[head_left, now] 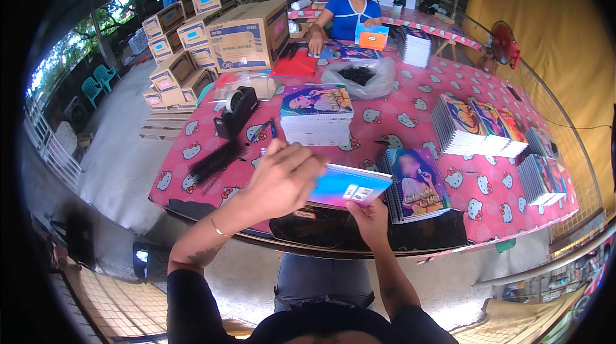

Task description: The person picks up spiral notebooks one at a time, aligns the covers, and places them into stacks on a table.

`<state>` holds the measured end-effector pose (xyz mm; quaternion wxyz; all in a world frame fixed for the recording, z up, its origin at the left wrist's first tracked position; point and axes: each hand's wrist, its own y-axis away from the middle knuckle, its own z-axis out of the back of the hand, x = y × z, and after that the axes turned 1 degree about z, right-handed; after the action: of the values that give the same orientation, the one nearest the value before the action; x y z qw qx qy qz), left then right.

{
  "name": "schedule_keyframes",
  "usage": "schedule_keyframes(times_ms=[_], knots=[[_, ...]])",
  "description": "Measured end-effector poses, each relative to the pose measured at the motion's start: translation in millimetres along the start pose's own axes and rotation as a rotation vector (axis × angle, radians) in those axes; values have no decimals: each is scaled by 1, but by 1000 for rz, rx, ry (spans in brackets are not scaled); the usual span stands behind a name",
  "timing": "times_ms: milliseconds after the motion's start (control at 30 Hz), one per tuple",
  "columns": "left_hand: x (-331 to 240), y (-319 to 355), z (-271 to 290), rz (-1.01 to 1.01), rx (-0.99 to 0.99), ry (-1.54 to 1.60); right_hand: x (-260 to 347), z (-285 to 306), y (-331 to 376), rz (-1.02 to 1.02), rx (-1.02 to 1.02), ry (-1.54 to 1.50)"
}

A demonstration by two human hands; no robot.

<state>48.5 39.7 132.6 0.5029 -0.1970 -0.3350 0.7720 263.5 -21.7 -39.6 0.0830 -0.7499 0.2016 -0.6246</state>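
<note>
A notebook (354,183) with a blue-to-pink back cover is held tilted above the table's near edge. Its lower right part is gripped by my right hand (371,219), the thumb lying on the cover. My left hand (285,174) is closed, fingers curled at the notebook's left end; what they pinch is hidden. Just beyond stands a stack of notebooks (316,103) with illustrated covers. To the right of my right hand lies a pile of spiral-bound notebooks (418,183). Left of my left hand is a bundle of thin black spiral coils (217,163).
A black tape dispenser (236,113) and pens (264,131) sit at the left. Farther back are a plastic bag of black coils (360,77) and a large carton (250,36). Bound notebooks (471,126) stand at the right. A seated co-worker (353,13) handles notebooks across the table.
</note>
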Motion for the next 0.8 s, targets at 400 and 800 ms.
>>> schedule_keyframes(times_ms=[400,800], knots=[[-3,40,-8,55,96,-176,-13,-6,3,-32,114,92],[54,185,-90,1079,-189,473,-16,24,-2,-81,54,166]])
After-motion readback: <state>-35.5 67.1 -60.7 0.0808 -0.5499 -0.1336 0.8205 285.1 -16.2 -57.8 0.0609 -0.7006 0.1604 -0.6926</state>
